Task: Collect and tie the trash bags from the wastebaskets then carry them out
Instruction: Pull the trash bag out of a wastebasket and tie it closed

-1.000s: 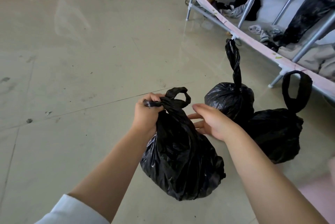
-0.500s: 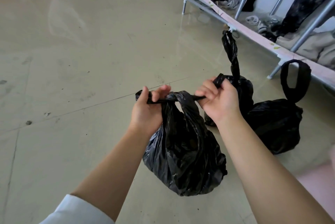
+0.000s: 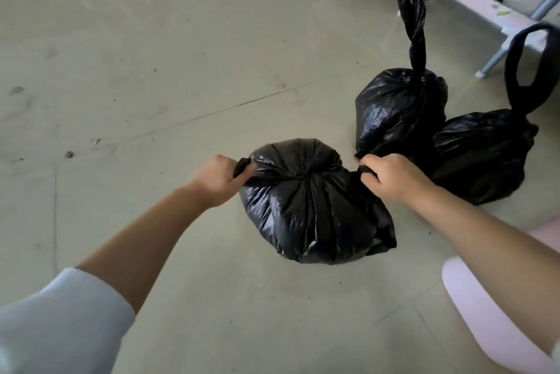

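A full black trash bag (image 3: 312,207) sits on the floor in front of me, its top gathered into a knot at the middle. My left hand (image 3: 219,178) is shut on the bag's left ear. On the other side, my right hand (image 3: 391,175) grips the right ear, and the two ears are stretched apart. Behind it stand two more black bags: one (image 3: 400,107) with a tall twisted handle, the other (image 3: 481,155) to its right with a loop handle. Both are tied.
A pink metal-legged rack (image 3: 460,0) with clothes runs along the back right. A pale pink object (image 3: 488,316) lies on the grey tiled floor (image 3: 151,85) at the lower right, under my right forearm.
My hands have pulled the bag's two ears farther apart and lower, drawing the knot down tight onto the bag. The camera has tilted down and nearer.
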